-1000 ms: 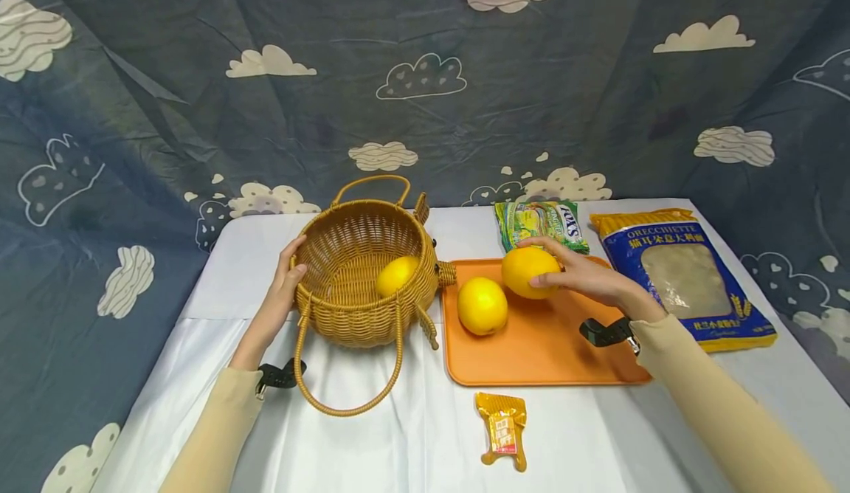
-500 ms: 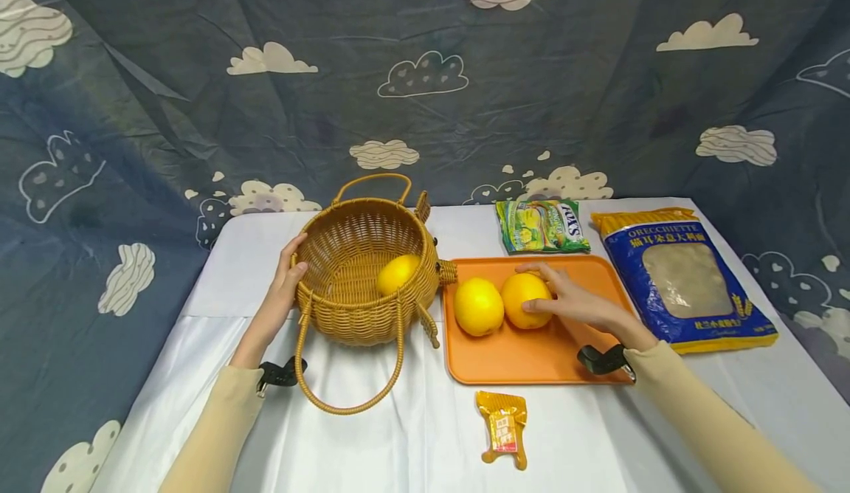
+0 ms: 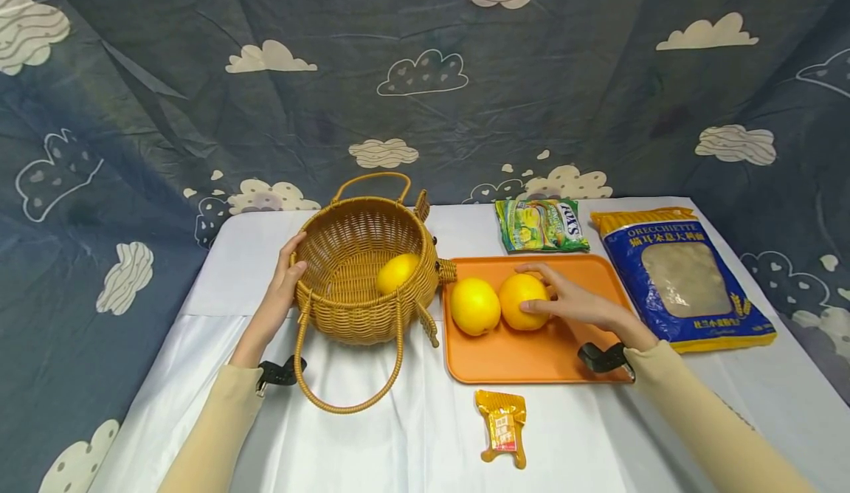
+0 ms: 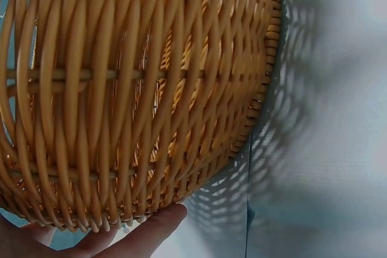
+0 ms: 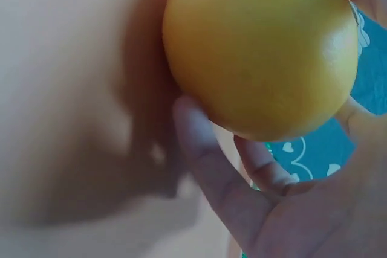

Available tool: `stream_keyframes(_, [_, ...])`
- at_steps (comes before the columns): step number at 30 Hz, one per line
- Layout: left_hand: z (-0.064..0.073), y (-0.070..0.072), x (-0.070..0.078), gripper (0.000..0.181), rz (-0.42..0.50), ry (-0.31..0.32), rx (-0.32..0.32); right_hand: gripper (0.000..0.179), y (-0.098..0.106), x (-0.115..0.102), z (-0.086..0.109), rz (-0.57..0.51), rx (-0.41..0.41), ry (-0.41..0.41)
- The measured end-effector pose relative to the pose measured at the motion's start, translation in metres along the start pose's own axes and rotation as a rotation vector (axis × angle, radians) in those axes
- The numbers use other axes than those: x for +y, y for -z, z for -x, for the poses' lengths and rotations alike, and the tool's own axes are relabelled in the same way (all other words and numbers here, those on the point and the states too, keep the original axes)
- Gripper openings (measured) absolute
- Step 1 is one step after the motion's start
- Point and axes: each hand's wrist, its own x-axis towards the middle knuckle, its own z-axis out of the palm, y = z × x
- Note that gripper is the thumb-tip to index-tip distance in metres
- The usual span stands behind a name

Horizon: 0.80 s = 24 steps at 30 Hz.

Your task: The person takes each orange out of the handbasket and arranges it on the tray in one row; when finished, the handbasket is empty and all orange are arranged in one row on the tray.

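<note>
So my right hand (image 3: 572, 300) is curled round a yellow-orange fruit (image 3: 515, 294), thumb on the near side and fingers round the far side. It's sitting at about the middle of the orange tray (image 3: 531, 364), though I can't tell whether my hand is taking any of its weight. There's another yellow fruit (image 3: 474, 307) just left of it, by the tray's left edge.

My left hand (image 3: 282, 280) is hooked over the far-left rim of the wicker basket (image 3: 358, 322), thumb inside, fingers outside. Basket's left of the tray, its little snout poking out over the tray's edge, and there's one lone fruit (image 3: 397, 273) inside it.

Around the tray: green candy bag (image 3: 541, 226) past the far edge, blue pasta bag (image 3: 684, 275) on the right, small gold packet (image 3: 502, 428) on the near side.

I'd call this the gripping step, with the basket steadied. Next move probably calls for a sure hold without nudging the neighbour, since round stuff likes to roll.
</note>
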Motion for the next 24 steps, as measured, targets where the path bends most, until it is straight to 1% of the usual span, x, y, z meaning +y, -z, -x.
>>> stream_keyframes(7, [0.000,0.000,0.000,0.055,0.005,-0.006,-0.002,0.065,0.006,-0.004,-0.002,0.033,-0.008,0.006])
stream_keyframes(10, [0.000,0.000,0.000,0.055,0.005,-0.009,-0.005,0.062,0.011,-0.011,-0.005,0.019,0.015,0.018])
stream_keyframes(12, [0.001,0.000,0.001,0.054,0.002,-0.008,-0.004,0.059,0.015,-0.019,-0.009,-0.001,0.035,0.041])
stream_keyframes(15, [0.001,0.000,0.001,0.054,0.004,-0.002,-0.003,0.054,0.022,-0.037,-0.020,-0.029,0.054,0.097])
stream_keyframes(18, [0.001,0.000,0.001,0.054,0.005,-0.004,-0.002,0.049,0.027,-0.061,-0.036,-0.036,0.052,0.179])
stream_keyframes(21, [0.001,0.000,0.001,0.054,0.004,-0.012,-0.004,0.047,0.028,-0.088,-0.054,-0.053,0.013,0.277])
stream_keyframes(24, [0.000,0.000,0.001,0.055,0.001,-0.019,-0.002,0.044,0.025,-0.116,-0.075,-0.104,-0.077,0.371])
